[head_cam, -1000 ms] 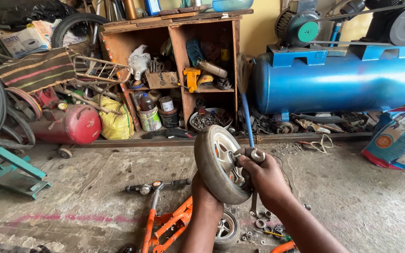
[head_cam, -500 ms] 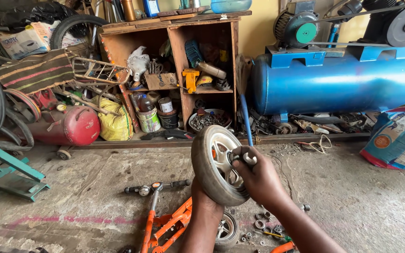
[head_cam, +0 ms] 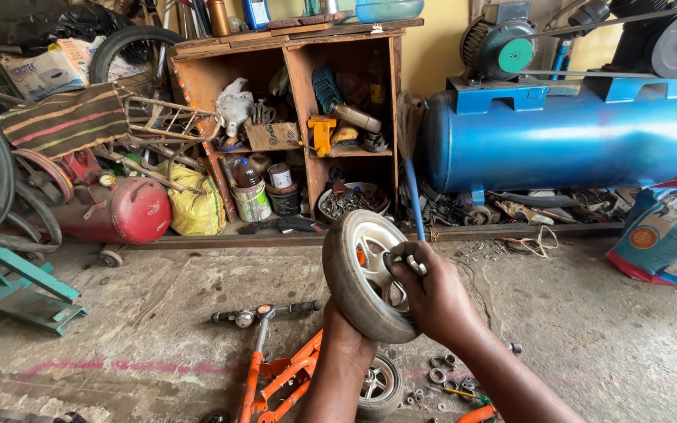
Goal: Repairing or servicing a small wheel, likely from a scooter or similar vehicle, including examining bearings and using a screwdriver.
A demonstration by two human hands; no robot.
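1. The person holds a small grey wheel (head_cam: 363, 274) with a pale spoked hub up in front of them, above the concrete floor (head_cam: 158, 313), its face turned towards the right.
2. The left hand (head_cam: 348, 335) cups the wheel from underneath, fingers closed around the lower rim of the tyre.
3. The right hand (head_cam: 432, 294) presses against the hub side, fingers curled tight around a small metal piece (head_cam: 415, 265) at the centre of the wheel; what kind of piece it is cannot be told.
4. Below the hands an orange scooter frame (head_cam: 284, 376) lies flat on the floor, its black-gripped handlebar (head_cam: 264, 313) pointing away from the person.
5. A second small wheel (head_cam: 379, 384) sits on the floor just beside the left forearm, still close to the orange frame.
6. Washers and nuts (head_cam: 440, 368) lie scattered on the floor near the right forearm.
7. Behind, a wooden shelf unit (head_cam: 291, 70) is crammed with tools, tins and parts.
8. To its right stands a large blue compressor tank (head_cam: 573, 141); to its left lie a red gas cylinder (head_cam: 123, 211) and a yellow sack (head_cam: 197, 207).
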